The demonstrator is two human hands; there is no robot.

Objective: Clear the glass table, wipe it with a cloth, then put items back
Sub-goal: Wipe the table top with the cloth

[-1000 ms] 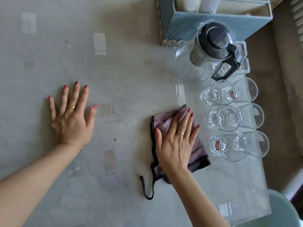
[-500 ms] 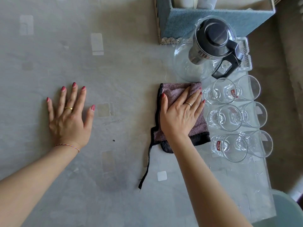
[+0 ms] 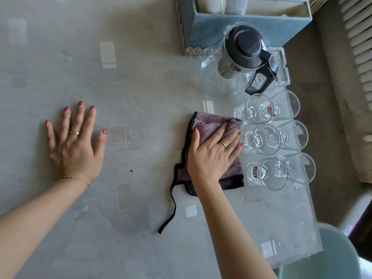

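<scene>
Cloth (image 3: 213, 125) pressed flat on glass table (image 3: 141, 87) under right hand (image 3: 211, 158), fingers straight; long axis 12–6, black strap trailing toward 7. Glasses (image 3: 261, 137) just beside at 3. Left hand (image 3: 74, 146) laid flat, fingers spread, at 9; open tabletop between hands.

Left hand (image 3: 74, 146): fingernails painted a pinkish red; plain gold band on the ring finger; thin braided thread bracelet at the wrist, mixed red, yellow and pale strands. Forearm bare, no sleeve in view.

Right hand (image 3: 213, 156): nails in the same pinkish red; slim ring on the ring finger, silver-toned, detail too small to make out. Wrist bare. Forearm bare to the frame edge, no sleeve.
</scene>
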